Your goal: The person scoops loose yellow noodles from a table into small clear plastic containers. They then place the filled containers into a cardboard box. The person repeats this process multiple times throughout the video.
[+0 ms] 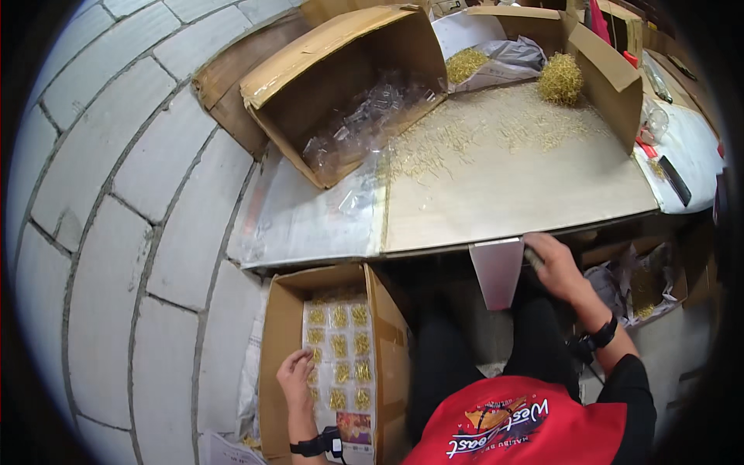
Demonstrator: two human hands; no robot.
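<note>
Clear sheet (339,358) (gold pieces in rows) under left hand (297,373).

Even, fairly bright overhead light, soft shadows. Tabletop (527,186) well lit; mild glare on clear plastic sheet (310,217) left of centre. Darker under table edge, lower centre. Strong fisheye: block wall (116,194) joints bow at left, black vignette in corners. Centre sharp, slight softness toward rim. No motion blur.
</note>
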